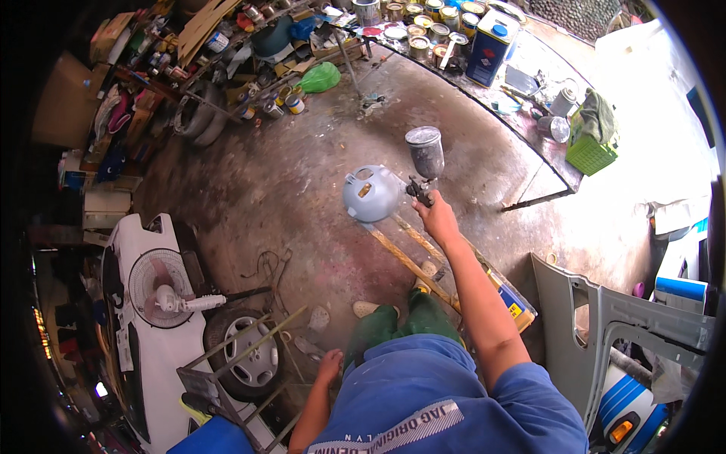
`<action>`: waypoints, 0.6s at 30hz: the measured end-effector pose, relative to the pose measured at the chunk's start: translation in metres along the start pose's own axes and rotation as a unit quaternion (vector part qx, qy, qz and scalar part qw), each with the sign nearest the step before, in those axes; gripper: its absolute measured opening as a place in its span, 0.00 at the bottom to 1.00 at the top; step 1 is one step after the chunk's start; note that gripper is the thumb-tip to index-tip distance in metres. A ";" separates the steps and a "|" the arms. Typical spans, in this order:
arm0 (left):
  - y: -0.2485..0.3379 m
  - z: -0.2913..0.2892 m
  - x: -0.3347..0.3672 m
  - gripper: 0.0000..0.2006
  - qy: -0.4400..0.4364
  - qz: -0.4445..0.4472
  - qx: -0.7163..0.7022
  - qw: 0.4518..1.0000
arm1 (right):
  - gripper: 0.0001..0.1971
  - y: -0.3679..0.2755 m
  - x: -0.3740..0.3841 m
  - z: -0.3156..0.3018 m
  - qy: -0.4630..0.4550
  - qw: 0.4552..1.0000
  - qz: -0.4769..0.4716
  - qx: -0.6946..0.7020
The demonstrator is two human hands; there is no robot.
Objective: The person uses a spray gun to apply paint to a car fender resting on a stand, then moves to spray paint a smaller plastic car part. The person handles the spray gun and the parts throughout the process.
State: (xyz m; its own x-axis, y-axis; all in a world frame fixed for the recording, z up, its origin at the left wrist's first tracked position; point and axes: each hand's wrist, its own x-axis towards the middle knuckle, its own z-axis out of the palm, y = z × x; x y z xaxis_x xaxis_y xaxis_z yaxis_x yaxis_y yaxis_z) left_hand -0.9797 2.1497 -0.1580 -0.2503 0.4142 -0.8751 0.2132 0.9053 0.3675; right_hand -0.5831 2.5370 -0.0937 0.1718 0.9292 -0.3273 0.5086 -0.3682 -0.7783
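My right hand (437, 216) is closed round the handle of a spray gun (420, 191), my arm stretched out ahead. On top of the gun sits a grey, paint-stained cup (426, 151) with a lid. Just left of the gun is a smooth, pale blue-grey rounded shell (378, 198) with cut-outs, one showing a brownish patch. It rests at the far end of two worn wooden strips (404, 259), which run back toward my feet. My left hand (330, 367) hangs low beside my left leg, fingers loosely apart, with nothing visible in it.
A workbench (529, 144) at the far right carries paint tins, a blue can (493, 47) and a green basket (592, 151). On the left are a fan (162, 291), a wheel (248, 352) and a metal frame (227, 371). A grey vehicle panel (628, 303) stands right.
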 end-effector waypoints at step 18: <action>-0.053 0.010 0.004 0.19 0.018 -0.004 -0.054 0.998 | 0.22 -0.024 0.025 0.014 -0.026 0.999 -0.020 0.005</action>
State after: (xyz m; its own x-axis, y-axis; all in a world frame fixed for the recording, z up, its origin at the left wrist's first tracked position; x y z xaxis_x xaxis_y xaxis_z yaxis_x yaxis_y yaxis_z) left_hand -0.9829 2.1025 -0.1836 -0.2850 0.4076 -0.8675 0.1086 0.9130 0.3933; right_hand -0.6030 2.5684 -0.0910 0.1071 0.9403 -0.3230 0.5056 -0.3312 -0.7967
